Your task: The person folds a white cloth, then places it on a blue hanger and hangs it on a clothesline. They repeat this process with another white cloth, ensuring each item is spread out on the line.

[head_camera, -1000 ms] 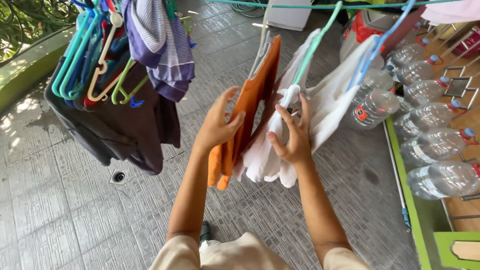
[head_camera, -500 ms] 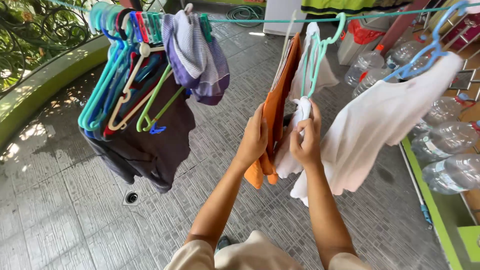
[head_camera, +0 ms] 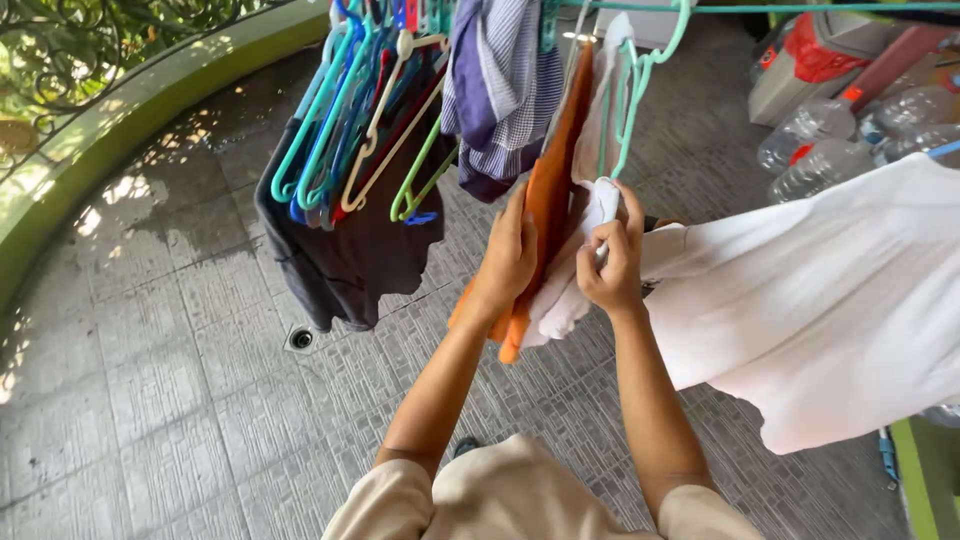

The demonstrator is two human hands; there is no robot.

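Right hand (head_camera: 606,268) fingers pinch white garment (head_camera: 575,290) on teal hanger (head_camera: 630,90); left hand (head_camera: 508,255) flat, fingers together, steadies orange garment (head_camera: 550,190) (mid-adjustment; next likely needs cloth tugged straight).

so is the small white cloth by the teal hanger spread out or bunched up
Bunched up. The white cloth is gathered into a wad in the right hand, just below the teal hanger; the left hand rests against the orange garment.

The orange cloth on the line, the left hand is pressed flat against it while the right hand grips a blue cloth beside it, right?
Not quite: in the head view the cloth the right hand grips is white, not blue. The left hand does press against the orange cloth.
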